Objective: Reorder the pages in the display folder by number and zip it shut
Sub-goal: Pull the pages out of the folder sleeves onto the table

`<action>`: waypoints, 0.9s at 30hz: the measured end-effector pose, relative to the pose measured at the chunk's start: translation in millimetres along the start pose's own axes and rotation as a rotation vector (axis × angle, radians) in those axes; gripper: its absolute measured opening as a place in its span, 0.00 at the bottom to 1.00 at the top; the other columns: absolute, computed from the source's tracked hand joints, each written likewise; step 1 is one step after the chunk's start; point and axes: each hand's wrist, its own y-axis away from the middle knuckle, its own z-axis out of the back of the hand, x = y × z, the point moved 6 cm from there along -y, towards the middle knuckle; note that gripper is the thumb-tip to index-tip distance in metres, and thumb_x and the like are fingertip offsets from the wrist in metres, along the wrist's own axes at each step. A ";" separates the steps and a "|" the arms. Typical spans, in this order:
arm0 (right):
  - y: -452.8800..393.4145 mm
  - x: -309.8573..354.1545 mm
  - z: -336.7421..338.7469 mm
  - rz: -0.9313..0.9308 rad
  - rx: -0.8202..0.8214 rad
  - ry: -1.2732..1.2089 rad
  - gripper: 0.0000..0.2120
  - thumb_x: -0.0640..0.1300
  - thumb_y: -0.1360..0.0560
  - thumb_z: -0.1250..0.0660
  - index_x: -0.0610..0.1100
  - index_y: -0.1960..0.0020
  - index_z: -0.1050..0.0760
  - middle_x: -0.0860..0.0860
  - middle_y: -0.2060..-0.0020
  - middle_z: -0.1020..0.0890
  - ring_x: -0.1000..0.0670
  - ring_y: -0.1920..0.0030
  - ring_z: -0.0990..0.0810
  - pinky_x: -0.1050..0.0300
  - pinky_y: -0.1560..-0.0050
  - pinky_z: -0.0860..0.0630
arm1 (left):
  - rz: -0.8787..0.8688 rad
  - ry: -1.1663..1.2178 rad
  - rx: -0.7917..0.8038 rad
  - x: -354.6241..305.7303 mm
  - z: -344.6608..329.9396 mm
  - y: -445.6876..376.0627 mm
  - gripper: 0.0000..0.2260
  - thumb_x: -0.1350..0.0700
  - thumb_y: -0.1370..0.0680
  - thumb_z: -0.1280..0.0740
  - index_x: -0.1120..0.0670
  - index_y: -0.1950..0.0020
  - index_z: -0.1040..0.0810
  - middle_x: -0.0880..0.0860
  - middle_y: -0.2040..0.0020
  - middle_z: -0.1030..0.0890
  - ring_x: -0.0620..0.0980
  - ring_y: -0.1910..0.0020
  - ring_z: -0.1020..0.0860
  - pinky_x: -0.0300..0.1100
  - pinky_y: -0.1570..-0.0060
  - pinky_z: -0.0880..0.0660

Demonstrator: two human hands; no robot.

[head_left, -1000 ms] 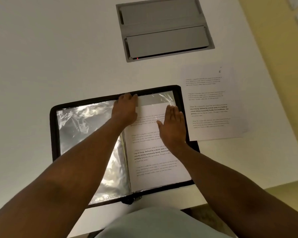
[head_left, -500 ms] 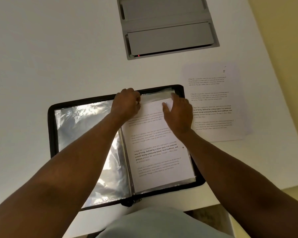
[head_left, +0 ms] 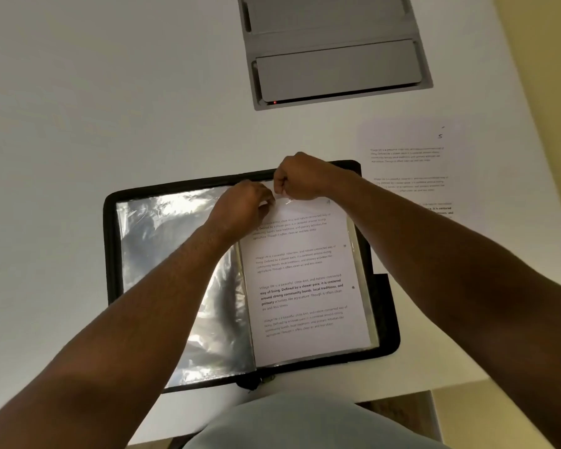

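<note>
Both hands, left (head_left: 245, 205) and right (head_left: 300, 181), pinch the page's (head_left: 302, 280) top edge (fingers curled) in the open display folder (head_left: 382, 319).

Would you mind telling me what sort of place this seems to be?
Probably an office or meeting-room desk: a white table with a built-in grey cable hatch, an open zip display folder and a loose printed page beside it.

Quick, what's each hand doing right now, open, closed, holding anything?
Left hand: fingers curled, pinching the sleeve top edge.
Right hand: curled, pinching the same edge beside it.
</note>
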 end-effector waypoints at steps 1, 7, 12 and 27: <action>-1.0 -0.5 1.9 -0.011 -0.009 0.006 0.12 0.33 0.24 0.37 0.43 0.49 0.17 0.48 0.49 0.17 0.50 0.51 0.19 0.56 0.47 0.22 | -0.023 -0.003 -0.025 -0.4 1.5 1.7 0.07 0.61 0.23 0.32 0.59 0.49 0.16 0.56 0.52 0.16 0.54 0.52 0.21 0.50 0.52 0.23; 5.2 1.5 33.1 -0.033 -0.212 -0.061 0.09 0.36 0.23 0.36 0.43 0.49 0.19 0.50 0.53 0.20 0.52 0.57 0.22 0.60 0.55 0.24 | 0.043 0.002 -0.157 2.2 10.7 3.3 0.08 0.58 0.21 0.35 0.58 0.48 0.17 0.56 0.56 0.15 0.55 0.61 0.18 0.43 0.60 0.25; 7.1 -0.3 28.4 -0.043 -0.093 -0.091 0.07 0.38 0.23 0.34 0.42 0.47 0.20 0.52 0.54 0.20 0.58 0.61 0.22 0.66 0.62 0.29 | 0.005 -0.034 -0.181 -1.3 13.9 3.2 0.07 0.57 0.21 0.34 0.58 0.50 0.17 0.56 0.51 0.16 0.55 0.54 0.19 0.45 0.60 0.24; 12.2 7.5 6.5 -0.085 0.044 0.414 0.12 0.35 0.24 0.36 0.37 0.40 0.25 0.45 0.57 0.27 0.47 0.54 0.25 0.54 0.57 0.29 | 0.099 -0.023 -0.038 -8.9 -4.8 15.3 0.09 0.54 0.20 0.39 0.55 0.43 0.24 0.55 0.51 0.19 0.52 0.52 0.24 0.42 0.61 0.32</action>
